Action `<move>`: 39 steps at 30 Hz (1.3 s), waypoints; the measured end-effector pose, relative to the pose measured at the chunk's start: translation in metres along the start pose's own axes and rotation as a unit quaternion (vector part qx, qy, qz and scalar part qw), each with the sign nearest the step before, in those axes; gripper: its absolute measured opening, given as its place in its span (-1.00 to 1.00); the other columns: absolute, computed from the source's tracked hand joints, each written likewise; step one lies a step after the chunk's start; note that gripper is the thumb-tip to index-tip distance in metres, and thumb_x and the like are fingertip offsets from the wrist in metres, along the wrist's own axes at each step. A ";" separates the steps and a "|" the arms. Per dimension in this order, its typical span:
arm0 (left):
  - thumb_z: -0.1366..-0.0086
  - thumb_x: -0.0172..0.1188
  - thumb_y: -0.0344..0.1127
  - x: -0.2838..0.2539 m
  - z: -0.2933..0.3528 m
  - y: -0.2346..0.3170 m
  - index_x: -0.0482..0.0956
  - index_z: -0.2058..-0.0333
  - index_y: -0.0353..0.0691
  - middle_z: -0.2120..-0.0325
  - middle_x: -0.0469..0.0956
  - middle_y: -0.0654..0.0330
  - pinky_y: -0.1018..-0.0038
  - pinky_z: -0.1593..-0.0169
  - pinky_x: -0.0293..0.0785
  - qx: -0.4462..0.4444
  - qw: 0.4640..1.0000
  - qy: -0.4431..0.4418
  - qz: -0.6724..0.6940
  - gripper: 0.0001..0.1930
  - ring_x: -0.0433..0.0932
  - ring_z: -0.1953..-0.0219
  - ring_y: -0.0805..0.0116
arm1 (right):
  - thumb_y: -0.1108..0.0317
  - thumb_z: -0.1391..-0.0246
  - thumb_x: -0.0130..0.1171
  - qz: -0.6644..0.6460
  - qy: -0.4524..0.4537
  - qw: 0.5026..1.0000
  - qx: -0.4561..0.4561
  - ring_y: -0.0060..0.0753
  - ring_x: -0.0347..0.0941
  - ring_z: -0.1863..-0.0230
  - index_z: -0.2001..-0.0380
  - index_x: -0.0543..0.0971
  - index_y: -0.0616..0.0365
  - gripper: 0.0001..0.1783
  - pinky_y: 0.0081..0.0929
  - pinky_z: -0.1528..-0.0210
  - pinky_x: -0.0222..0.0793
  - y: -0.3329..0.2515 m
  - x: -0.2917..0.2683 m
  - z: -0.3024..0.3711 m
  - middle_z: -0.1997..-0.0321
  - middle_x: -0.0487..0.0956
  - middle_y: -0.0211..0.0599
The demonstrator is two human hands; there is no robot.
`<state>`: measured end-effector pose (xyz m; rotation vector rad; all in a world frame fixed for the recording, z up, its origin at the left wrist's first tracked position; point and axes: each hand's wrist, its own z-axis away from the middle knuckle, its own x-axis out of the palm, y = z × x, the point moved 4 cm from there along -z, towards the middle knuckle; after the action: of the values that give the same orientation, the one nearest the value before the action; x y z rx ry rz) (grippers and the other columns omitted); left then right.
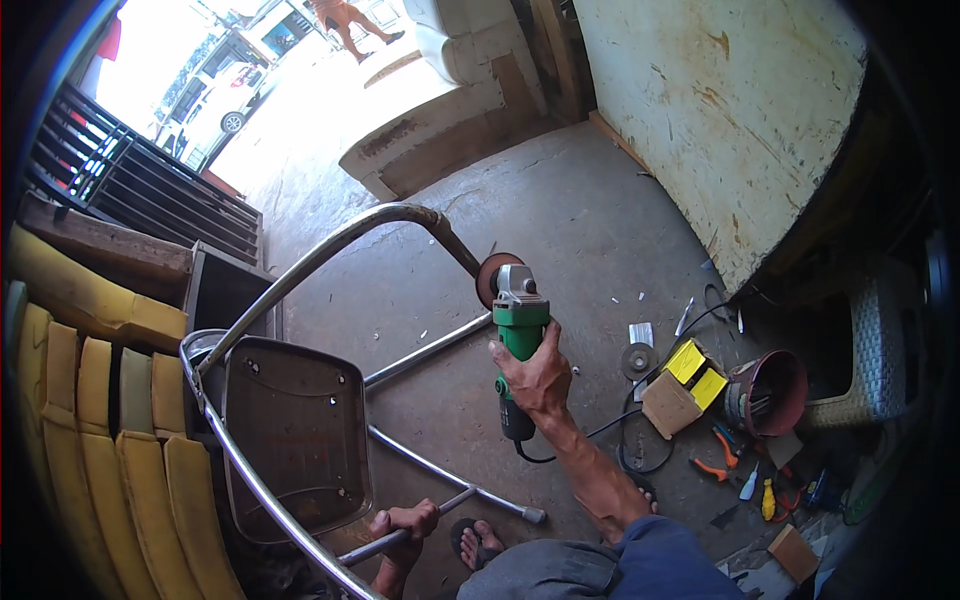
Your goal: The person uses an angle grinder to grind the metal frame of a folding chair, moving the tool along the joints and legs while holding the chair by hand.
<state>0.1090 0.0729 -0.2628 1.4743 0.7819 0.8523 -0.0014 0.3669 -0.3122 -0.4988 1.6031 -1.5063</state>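
A metal chair frame (pixel 345 236) of bent silvery tube lies tipped over on the floor before me, its dark worn seat panel (pixel 297 440) on the left. My left hand (pixel 408 527) is closed around a crossbar of the frame near the lower edge. In my right hand (pixel 537 378) is a green angle grinder (pixel 520 332) with a grey head, held upright by its body. Its reddish-brown disc (pixel 490 281) sits at the end of a rusty tube; whether the two touch I cannot tell. A dark cord runs from the grinder's lower end.
Yellow foam pads (pixel 145 480) are stacked at the left. To the right stand an opened cardboard box (pixel 672 403), a reddish bucket (pixel 777 390) and a woven-pattern stool (pixel 880 350). Pliers (pixel 722 455) and a yellow screwdriver (pixel 768 499) lie nearby. Far off, a person (pixel 345 22) is outdoors.
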 end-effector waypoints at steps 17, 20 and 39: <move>-0.44 -0.64 0.15 0.001 -0.001 0.001 0.05 0.74 -0.16 0.81 0.09 0.23 0.25 0.34 0.17 0.000 1.000 -0.001 -0.004 -0.33 0.04 0.68 0.25 | -0.16 0.00 0.35 0.078 -0.016 0.991 0.106 0.34 0.62 0.13 -0.12 0.23 0.20 -0.15 0.15 0.07 0.50 0.067 0.037 0.010 0.15 0.63 0.22; -0.44 -0.63 0.15 0.000 -0.001 0.001 0.04 0.72 -0.17 0.79 0.10 0.22 0.27 0.32 0.17 0.001 1.000 -0.014 0.002 -0.34 0.05 0.66 0.25 | -0.15 0.00 0.35 0.082 -0.015 0.991 0.105 0.32 0.62 0.13 -0.12 0.24 0.19 -0.16 0.15 0.07 0.50 0.065 0.037 0.011 0.14 0.63 0.21; -0.45 -0.61 0.16 -0.004 0.007 0.000 0.03 0.73 -0.16 0.80 0.09 0.24 0.29 0.32 0.16 -0.010 1.000 -0.005 0.006 -0.34 0.04 0.66 0.27 | -0.13 0.07 0.40 0.228 -0.055 0.970 0.059 0.32 0.63 0.09 -0.21 0.25 0.13 -0.08 0.16 0.02 0.49 0.043 -0.001 -0.015 0.10 0.67 0.18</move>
<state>0.1127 0.0664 -0.2633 1.4651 0.7562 0.8593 -0.0011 0.3851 -0.3535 -0.1287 1.4119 -1.1921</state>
